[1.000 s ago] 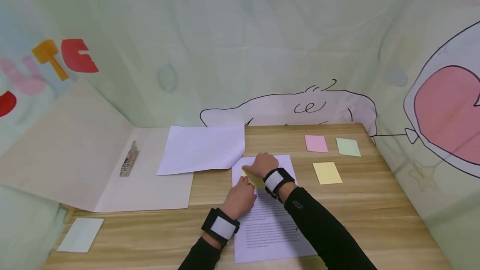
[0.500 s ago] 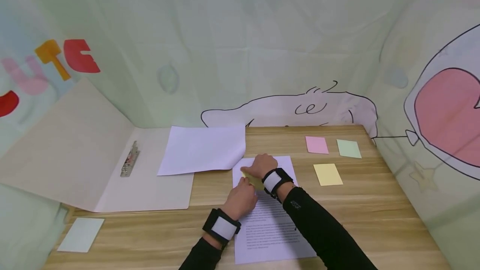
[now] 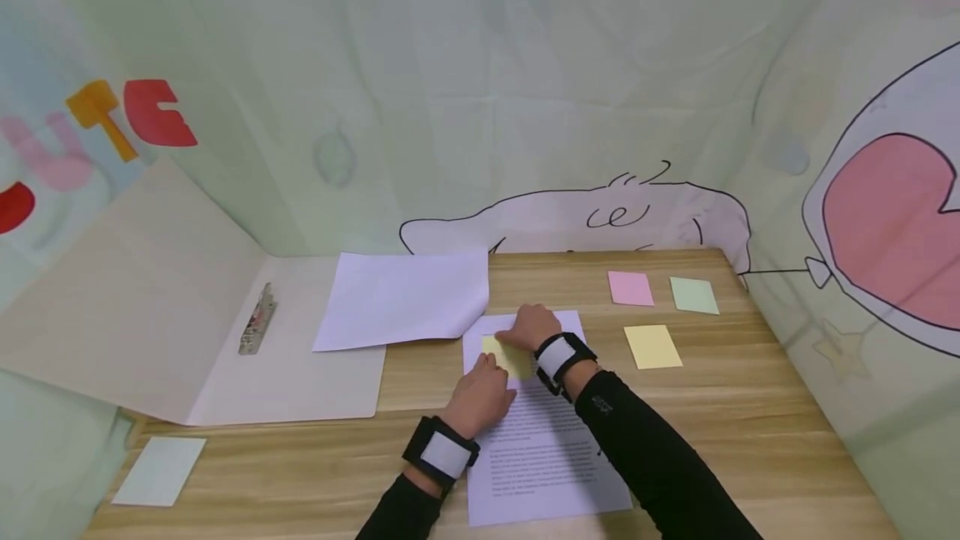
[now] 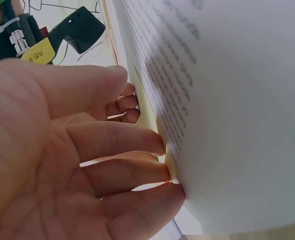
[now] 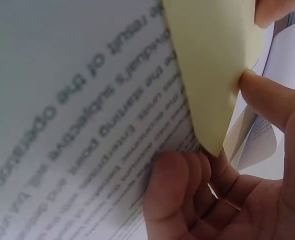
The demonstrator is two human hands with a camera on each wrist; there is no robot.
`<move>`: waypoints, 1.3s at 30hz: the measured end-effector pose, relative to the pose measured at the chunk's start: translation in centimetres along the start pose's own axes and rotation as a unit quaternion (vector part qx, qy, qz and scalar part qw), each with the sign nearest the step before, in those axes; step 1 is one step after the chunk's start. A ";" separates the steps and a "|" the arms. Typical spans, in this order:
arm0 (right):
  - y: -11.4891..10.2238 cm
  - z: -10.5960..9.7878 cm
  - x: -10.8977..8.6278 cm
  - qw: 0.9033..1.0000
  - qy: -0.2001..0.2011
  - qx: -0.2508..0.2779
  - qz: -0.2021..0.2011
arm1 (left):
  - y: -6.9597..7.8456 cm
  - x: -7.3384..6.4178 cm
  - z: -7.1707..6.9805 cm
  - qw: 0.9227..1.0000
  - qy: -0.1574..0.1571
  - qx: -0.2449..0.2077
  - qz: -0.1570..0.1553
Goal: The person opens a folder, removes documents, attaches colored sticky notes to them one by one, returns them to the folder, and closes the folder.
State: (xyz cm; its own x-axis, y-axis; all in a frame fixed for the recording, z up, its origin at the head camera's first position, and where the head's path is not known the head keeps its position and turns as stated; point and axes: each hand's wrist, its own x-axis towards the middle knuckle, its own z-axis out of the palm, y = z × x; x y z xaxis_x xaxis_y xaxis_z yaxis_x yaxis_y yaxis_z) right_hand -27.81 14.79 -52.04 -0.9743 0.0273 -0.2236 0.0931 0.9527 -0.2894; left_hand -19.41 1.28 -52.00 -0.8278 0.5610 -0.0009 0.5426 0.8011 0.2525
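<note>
A wooden table [image 3: 750, 407] with a pale grain filled the near part of the scene, its far edge pushed against a wall covered in soft green cloth [image 3: 480, 65]. The cloth hung in loose folds and wrapped round to the left and right sides as well. On the left side it carried big letters in pink, orange and red [image 3: 120, 119]. Along the far wall, just above the table edge, ran a black line drawing of a cartoon figure [image 3: 585, 219]. On the right side sat a large pink shape outlined in black [image 3: 892, 227]. The light was even and soft.
</note>
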 end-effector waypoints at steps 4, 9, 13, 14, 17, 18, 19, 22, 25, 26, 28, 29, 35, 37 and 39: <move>0.4 -0.3 0.1 1.000 -0.009 0.008 -0.001 | 0.0 0.1 0.1 1.000 -0.002 0.008 -0.001; 1.2 -0.5 0.5 0.999 -0.026 0.023 0.003 | 0.0 0.2 0.0 1.000 -0.020 0.006 -0.011; 2.1 -0.4 0.9 0.998 -0.050 0.042 0.024 | 0.1 0.3 -0.1 0.999 -0.037 0.000 -0.017; 2.3 -0.5 0.9 0.997 -0.056 0.050 0.031 | 0.1 0.3 -0.1 0.999 -0.039 -0.001 -0.019; 2.8 -0.7 1.0 0.994 -0.066 0.070 0.046 | 0.2 0.3 -0.3 0.999 -0.047 -0.004 -0.024; 2.9 -0.8 1.0 0.994 -0.066 0.071 0.046 | 0.2 0.3 -0.4 0.998 -0.049 -0.005 -0.026; 3.0 -0.9 1.0 0.994 -0.067 0.073 0.045 | 0.2 0.3 -0.4 0.998 -0.050 -0.006 -0.027; 3.4 -1.2 0.8 0.995 -0.065 0.066 0.037 | 0.2 0.2 -0.5 0.998 -0.049 -0.008 -0.027; 3.5 -1.4 0.6 0.995 -0.064 0.070 0.030 | 0.0 0.2 -0.5 0.999 -0.042 -0.007 -0.022; 3.5 -1.5 0.5 0.995 -0.066 0.072 0.028 | 0.0 0.2 -0.5 0.999 -0.041 -0.008 -0.020; 3.6 -1.6 0.4 0.994 -0.071 0.080 0.024 | -0.3 0.1 -0.5 0.999 -0.038 -0.015 -0.017; 3.6 -1.7 0.3 0.994 -0.074 0.084 0.021 | -0.5 0.1 -0.5 0.999 -0.040 -0.018 -0.017; 3.6 -2.0 -0.2 0.994 -0.081 0.071 -0.027 | -2.8 -2.0 -1.4 0.996 -0.050 -0.063 -0.024; 3.6 -2.0 -0.3 0.994 -0.086 0.065 -0.035 | -4.3 -3.5 -2.2 0.995 -0.038 -0.091 -0.032; 3.7 -1.9 -0.4 0.993 -0.092 0.062 -0.035 | -6.0 -5.2 -3.2 0.994 -0.015 -0.093 -0.047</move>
State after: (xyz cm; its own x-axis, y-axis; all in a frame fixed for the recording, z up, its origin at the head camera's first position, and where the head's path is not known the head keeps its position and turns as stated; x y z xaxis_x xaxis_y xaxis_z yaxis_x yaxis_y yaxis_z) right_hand -27.41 18.83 -51.28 -0.9266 -0.1045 -0.3612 0.0614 0.9056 -0.4197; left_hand -18.83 -7.11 -50.44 -0.8676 0.4936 -0.0602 0.4251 0.7991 0.4250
